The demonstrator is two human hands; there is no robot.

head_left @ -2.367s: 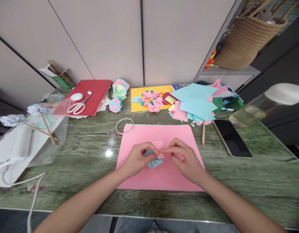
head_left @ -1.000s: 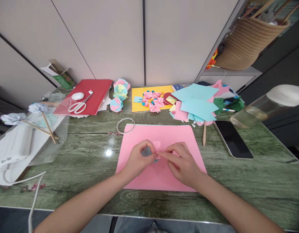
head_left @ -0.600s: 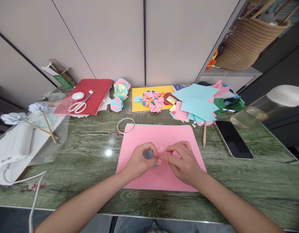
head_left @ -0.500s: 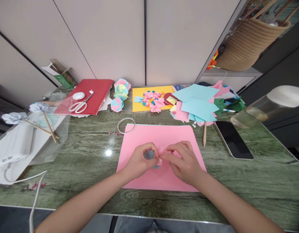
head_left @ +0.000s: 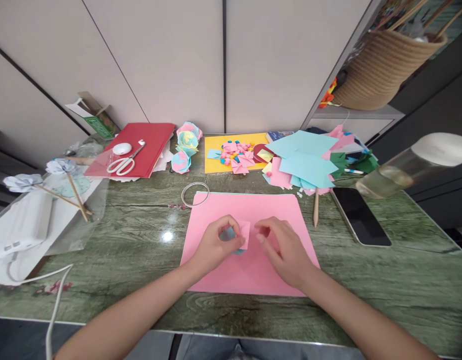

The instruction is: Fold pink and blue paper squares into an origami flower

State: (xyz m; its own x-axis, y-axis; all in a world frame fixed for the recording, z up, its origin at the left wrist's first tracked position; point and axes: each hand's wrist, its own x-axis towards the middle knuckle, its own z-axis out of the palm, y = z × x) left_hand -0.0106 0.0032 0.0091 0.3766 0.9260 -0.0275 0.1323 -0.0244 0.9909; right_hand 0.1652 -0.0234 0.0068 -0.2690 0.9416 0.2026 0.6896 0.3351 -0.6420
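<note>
Between the thumb and index finger of my left hand (head_left: 219,242) is a small folded paper piece (head_left: 245,235), pink on its near face with light blue showing beneath and behind. Part of it is hidden by my fingers. My right hand (head_left: 285,250) hovers just to the right of the piece, apart from it, thumb and index finger separated with nothing visible between them. Both hands are above a pink paper sheet (head_left: 212,205), which lies on the green table. A silver bangle (head_left: 195,204) overlaps the sheet's far left corner.
Folded paper balls (head_left: 180,162), a yellow sheet (head_left: 212,167) bearing colourful beads and folded pieces, and blue paper sheets (head_left: 306,150) line the back. White scissors (head_left: 121,165) rest on a red folder (head_left: 152,135). Right are a phone (head_left: 361,216) and a water bottle (head_left: 388,175).
My right hand has come away from the folded piece and moved slightly right. More of the pink face now shows in my left hand, which has barely moved.
</note>
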